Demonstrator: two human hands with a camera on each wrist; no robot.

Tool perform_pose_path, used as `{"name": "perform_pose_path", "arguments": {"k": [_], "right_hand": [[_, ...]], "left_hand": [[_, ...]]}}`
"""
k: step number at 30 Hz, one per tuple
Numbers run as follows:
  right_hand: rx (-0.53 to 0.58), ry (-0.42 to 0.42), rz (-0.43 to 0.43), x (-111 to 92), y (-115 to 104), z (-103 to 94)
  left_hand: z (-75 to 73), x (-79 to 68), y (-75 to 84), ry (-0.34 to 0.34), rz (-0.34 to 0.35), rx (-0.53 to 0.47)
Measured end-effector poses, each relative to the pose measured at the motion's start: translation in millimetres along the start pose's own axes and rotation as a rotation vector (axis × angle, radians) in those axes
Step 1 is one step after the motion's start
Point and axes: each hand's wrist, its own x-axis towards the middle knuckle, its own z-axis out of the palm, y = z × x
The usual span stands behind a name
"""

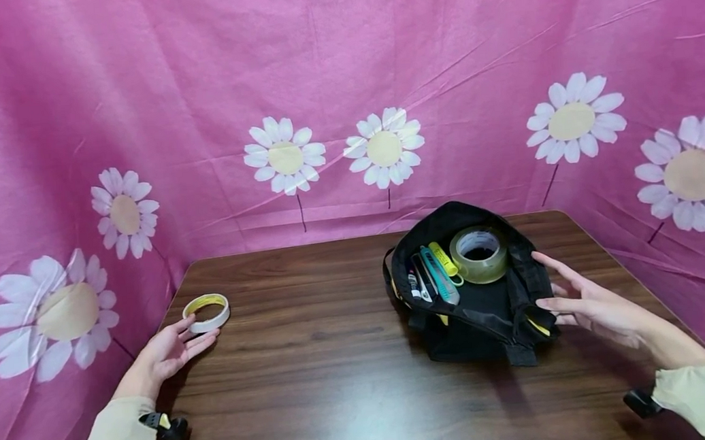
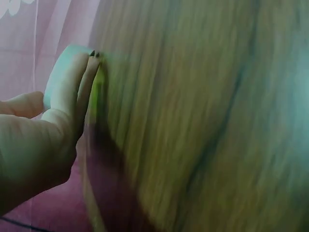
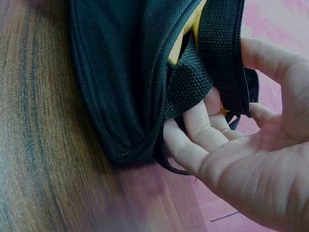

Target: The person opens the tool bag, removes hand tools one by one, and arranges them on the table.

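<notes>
At the table's left edge my left hand holds a small roll of tape, white outside and yellow inside, between thumb and fingers. The left wrist view is blurred and shows the fingers lying along the roll. On the right, a black fabric bag stands with its top gaping. My right hand grips the bag's right side; in the right wrist view its fingers go in behind a black strap. Inside the bag are a clear packing tape roll, a teal box cutter and a yellow highlighter.
Slim black and white items lie beside the box cutter in the bag. Brown wood-grain table stretches between the two hands. A pink cloth with white flowers hangs behind the table and along both sides.
</notes>
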Motion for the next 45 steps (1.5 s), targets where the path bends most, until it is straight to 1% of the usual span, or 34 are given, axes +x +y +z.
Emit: {"name": "perform_pose_path", "arguments": {"k": [3, 5, 8, 10, 12, 15, 22, 25, 28, 32, 35, 39, 40, 41, 44, 45], "right_hand": [[-0.001, 0.006, 0.006, -0.5, 0.2, 0.4], [0.0, 0.008, 0.01, -0.8, 0.0, 0.6], [-0.002, 0.007, 0.013, -1.0, -0.3, 0.4], [-0.003, 0.007, 0.014, -0.8, -0.5, 0.4], [-0.003, 0.006, 0.012, -0.4, -0.3, 0.2], [0.002, 0.004, 0.007, 0.6, -0.1, 0.4], [0.006, 0.01, 0.023, 0.1, -0.7, -0.2], [0.006, 0.005, 0.021, 0.3, -0.6, -0.6], [0.007, 0.006, 0.025, 1.0, 0.0, -1.1], [0.001, 0.01, 0.025, 0.7, 0.4, -1.2], [-0.005, 0.015, 0.023, 0.4, 0.5, -0.9], [-0.008, 0.023, 0.025, -0.1, 0.2, -0.4], [-0.006, 0.015, 0.017, -0.3, 0.1, -0.4], [-0.003, 0.009, 0.012, -0.4, -0.1, -0.2], [0.011, -0.006, 0.002, -0.1, -0.1, -0.4], [0.017, -0.004, 0.003, 0.2, -0.2, -0.2]], "left_hand": [[-3.9, -5.6, 2.0, 0.018, -0.024, -0.01], [-6.2, -8.3, 2.1, 0.024, -0.01, 0.015], [-9.7, -11.4, 1.6, 0.007, 0.035, 0.123], [-12.5, -12.6, 1.2, -0.007, 0.08, 0.215], [-15.0, -13.6, 0.8, -0.017, 0.108, 0.27], [-19.2, -14.7, 0.8, -0.018, 0.114, 0.287], [-22.9, -15.9, 2.7, 0.052, 0.081, 0.313], [-23.7, -15.7, 3.4, 0.072, 0.08, 0.322], [-23.5, -15.5, 4.2, 0.097, 0.086, 0.358], [-22.3, -15.3, 5.4, 0.106, 0.087, 0.391], [-20.9, -15.9, 6.1, 0.091, 0.092, 0.393], [-16.4, -16.5, 7.7, 0.088, 0.111, 0.399], [-15.0, -16.4, 8.2, 0.097, 0.117, 0.402], [-14.3, -16.4, 8.8, 0.091, 0.118, 0.407], [-10.3, -16.6, 10.0, 0.113, 0.129, 0.411], [-9.5, -16.6, 10.3, 0.105, 0.13, 0.415]]}}
